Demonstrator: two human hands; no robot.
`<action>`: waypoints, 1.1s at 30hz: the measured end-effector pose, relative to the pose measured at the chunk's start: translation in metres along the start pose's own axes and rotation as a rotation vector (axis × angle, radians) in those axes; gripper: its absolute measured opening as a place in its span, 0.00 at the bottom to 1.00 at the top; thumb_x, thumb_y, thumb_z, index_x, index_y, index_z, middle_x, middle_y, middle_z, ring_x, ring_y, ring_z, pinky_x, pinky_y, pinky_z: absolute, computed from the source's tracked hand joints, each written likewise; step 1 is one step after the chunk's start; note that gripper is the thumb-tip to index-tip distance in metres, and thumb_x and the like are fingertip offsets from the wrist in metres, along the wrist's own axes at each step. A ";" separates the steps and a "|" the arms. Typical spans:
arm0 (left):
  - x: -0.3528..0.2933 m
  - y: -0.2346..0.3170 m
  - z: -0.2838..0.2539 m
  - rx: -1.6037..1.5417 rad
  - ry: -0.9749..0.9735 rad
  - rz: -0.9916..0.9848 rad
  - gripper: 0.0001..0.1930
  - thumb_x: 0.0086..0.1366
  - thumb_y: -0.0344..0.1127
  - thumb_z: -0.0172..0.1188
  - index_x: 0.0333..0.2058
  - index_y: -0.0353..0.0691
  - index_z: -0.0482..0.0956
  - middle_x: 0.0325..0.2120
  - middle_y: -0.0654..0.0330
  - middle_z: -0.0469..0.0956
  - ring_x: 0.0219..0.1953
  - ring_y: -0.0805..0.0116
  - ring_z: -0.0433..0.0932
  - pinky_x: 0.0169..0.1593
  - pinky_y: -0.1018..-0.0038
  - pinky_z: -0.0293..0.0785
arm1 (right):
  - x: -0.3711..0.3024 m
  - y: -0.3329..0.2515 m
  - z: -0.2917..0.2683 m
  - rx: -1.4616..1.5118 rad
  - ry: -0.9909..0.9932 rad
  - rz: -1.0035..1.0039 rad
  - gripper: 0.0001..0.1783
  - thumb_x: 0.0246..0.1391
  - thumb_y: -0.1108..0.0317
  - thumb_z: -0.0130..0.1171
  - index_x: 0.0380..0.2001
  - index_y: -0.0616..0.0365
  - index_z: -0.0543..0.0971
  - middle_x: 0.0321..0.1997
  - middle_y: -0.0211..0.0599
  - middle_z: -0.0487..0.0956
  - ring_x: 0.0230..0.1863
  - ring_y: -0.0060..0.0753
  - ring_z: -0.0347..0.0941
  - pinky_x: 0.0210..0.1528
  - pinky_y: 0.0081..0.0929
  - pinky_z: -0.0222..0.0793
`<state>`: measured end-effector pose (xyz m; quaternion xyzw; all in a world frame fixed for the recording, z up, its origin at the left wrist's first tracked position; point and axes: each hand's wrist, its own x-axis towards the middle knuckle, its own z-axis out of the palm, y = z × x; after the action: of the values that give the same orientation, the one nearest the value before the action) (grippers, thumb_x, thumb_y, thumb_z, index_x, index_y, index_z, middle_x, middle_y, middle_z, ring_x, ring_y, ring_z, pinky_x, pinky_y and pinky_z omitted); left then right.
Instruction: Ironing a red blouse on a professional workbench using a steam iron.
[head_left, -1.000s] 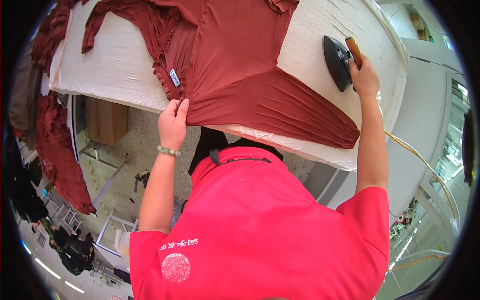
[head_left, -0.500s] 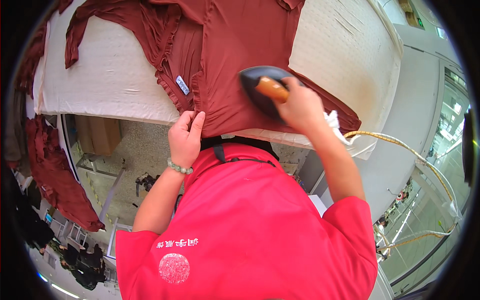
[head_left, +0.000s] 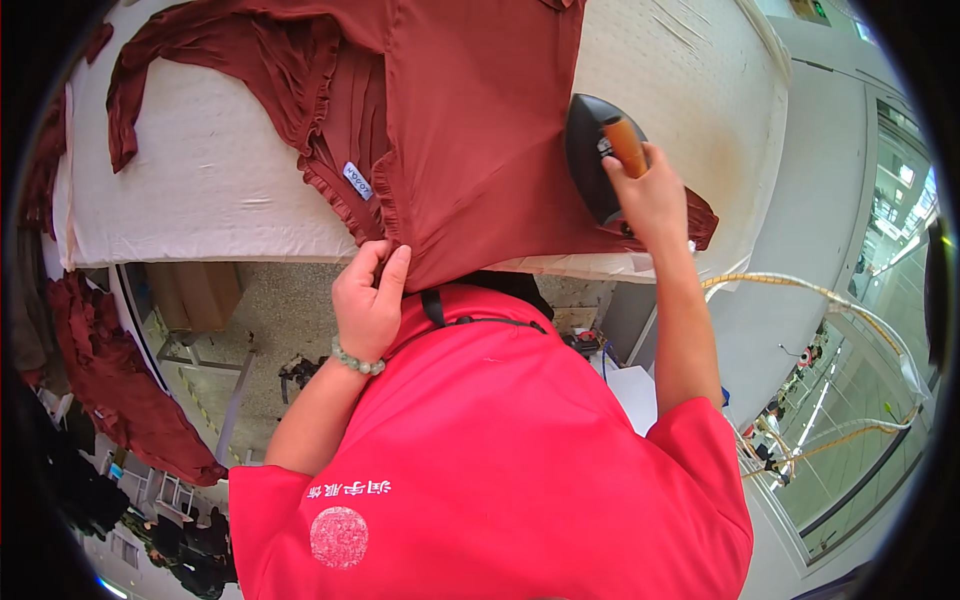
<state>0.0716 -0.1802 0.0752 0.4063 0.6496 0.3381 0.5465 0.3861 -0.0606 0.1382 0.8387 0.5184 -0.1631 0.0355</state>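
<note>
A dark red garment (head_left: 470, 120) lies spread on a white padded ironing table (head_left: 210, 190), its hem hanging over the near edge. My left hand (head_left: 368, 300) pinches that hem at the table's edge, beside the ruffled seam and a small white label (head_left: 357, 181). My right hand (head_left: 655, 195) grips the orange-brown handle of a black iron (head_left: 590, 155), which rests flat on the garment's right side.
More dark red cloth (head_left: 110, 380) hangs at the left below the table. A cream hose (head_left: 800, 290) runs from the table's right edge. Wall and glazing stand at the right. Floor and racks show beneath the table at the left.
The iron has travelled from the table's far right onto the garment, then slid back a little to the right. My left hand has stayed on the hem, tightening its pinch.
</note>
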 end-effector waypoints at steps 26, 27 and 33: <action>0.003 0.067 0.022 -0.372 0.422 0.227 0.04 0.71 0.28 0.58 0.36 0.34 0.79 0.32 0.67 0.78 0.33 0.81 0.72 0.41 0.82 0.67 | -0.011 0.154 -0.024 0.224 -0.253 -0.747 0.17 0.47 0.64 0.70 0.42 0.53 0.81 0.30 0.48 0.82 0.33 0.54 0.81 0.34 0.45 0.75; 0.000 0.069 0.024 -0.403 0.431 0.241 0.04 0.71 0.28 0.58 0.37 0.34 0.79 0.33 0.66 0.79 0.34 0.80 0.74 0.42 0.81 0.69 | -0.006 0.162 -0.025 0.193 -0.293 -0.695 0.17 0.47 0.64 0.70 0.42 0.53 0.81 0.30 0.48 0.82 0.33 0.54 0.81 0.34 0.45 0.75; -0.014 0.066 0.036 -0.412 0.486 0.238 0.06 0.70 0.29 0.59 0.41 0.33 0.81 0.37 0.62 0.82 0.40 0.76 0.78 0.48 0.77 0.73 | 0.064 0.265 -0.049 0.060 0.006 -0.363 0.21 0.56 0.50 0.67 0.42 0.55 0.81 0.32 0.49 0.83 0.33 0.50 0.82 0.36 0.40 0.74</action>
<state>0.1181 -0.1641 0.1332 0.2676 0.6269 0.6108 0.4029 0.6571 -0.1167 0.1358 0.7325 0.6562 -0.1799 -0.0211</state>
